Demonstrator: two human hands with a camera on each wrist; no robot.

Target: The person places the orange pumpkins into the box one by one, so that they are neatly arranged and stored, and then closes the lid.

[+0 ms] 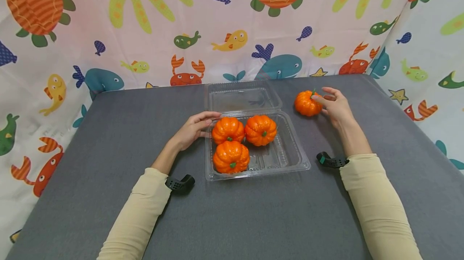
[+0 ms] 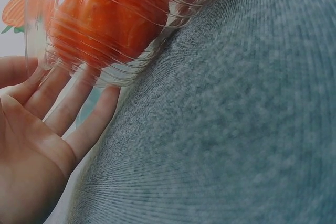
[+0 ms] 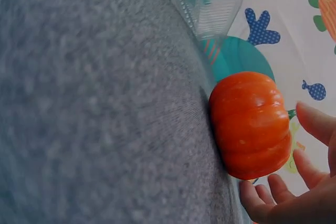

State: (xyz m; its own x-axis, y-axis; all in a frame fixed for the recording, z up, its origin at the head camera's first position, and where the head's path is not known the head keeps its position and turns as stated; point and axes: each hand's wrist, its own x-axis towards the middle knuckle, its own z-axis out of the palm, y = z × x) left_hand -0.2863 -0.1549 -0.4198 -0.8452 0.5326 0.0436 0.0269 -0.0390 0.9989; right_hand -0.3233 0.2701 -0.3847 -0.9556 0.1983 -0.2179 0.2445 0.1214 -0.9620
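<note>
Three orange pumpkins (image 1: pixel 231 157) sit in one clear container (image 1: pixel 277 158), with open room along its right side. A fourth pumpkin (image 1: pixel 307 103) (stem up) rests on the desk (image 1: pixel 253 219) right of the container. The left hand (image 1: pixel 193 130), fingers extended, touches the container's left wall; the right hand (image 1: pixel 335 105) has fingers loosely spread beside the fourth pumpkin, contact unclear. Behind the container, its one folded-back lid (image 1: pixel 241 96) nears the desk's far edge; bare desk stretches left.

We can't read any words, names, numbers or signs here: not on the pumpkins (image 1: pixel 231 157), the clear box (image 1: pixel 286 153) or the picture cloth (image 1: pixel 217 24).
</note>
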